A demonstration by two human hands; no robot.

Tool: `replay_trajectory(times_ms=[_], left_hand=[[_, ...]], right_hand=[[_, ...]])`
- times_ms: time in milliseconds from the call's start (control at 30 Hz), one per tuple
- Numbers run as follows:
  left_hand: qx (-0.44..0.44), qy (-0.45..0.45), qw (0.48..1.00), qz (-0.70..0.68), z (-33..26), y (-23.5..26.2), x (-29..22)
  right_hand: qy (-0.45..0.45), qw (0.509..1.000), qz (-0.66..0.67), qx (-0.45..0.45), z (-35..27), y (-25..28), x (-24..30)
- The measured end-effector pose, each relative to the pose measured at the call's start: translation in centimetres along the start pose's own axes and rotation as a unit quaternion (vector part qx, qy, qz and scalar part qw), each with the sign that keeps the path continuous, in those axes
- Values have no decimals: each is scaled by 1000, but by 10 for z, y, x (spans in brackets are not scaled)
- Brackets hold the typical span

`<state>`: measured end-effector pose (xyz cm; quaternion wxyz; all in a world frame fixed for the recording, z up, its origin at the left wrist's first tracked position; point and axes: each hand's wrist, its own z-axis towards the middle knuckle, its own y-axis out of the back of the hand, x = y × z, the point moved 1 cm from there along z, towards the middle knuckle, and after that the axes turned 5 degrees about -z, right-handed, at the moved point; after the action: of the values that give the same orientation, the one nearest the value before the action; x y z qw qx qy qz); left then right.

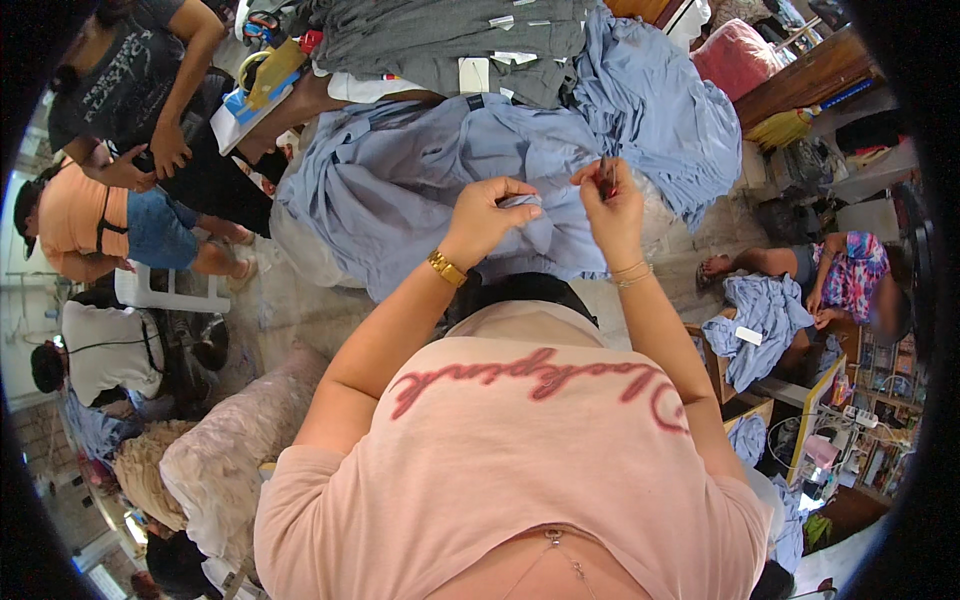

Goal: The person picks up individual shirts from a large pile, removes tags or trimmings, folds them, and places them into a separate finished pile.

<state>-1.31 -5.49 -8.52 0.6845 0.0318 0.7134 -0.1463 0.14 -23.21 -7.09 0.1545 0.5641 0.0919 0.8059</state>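
Note:
A light blue shirt (400,180) lies spread and rumpled over the table in front of me, with a dark label at its far edge. My left hand (487,217) is closed, pinching a fold of the shirt between thumb and fingers. A gold watch is on that wrist. Just to the right, my right hand (614,208) is raised over the shirt. Its fingers are wrapped round a small dark tool with a bit of red (607,180); its exact kind is hard to make out.
Grey garments with white tags (450,40) are piled beyond the shirt. More blue garments (660,110) heap at the far right. A person (130,110) stands at the far left; another (850,270) sits at right with blue cloth. A large wrapped bundle (235,450) lies at left.

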Motion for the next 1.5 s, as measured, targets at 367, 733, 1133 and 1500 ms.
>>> replay_trajectory(times_ms=[367, 733, 1133, 1500], left_hand=[[-5, -16, 996, 87, 10, 1, 5], [19, -17, 989, 144, 9, -5, -5], [-19, -75, 977, 197, 9, -5, -4], [-30, -148, 948, 281, 7, -10, -17]], right_hand=[[-296, 896, 69, 322, -14, 19, 40], [-255, 915, -12, 314, -14, 21, 35], [-189, 936, -100, 280, -16, 17, 41], [-110, 933, -212, 270, -11, 12, 25]])
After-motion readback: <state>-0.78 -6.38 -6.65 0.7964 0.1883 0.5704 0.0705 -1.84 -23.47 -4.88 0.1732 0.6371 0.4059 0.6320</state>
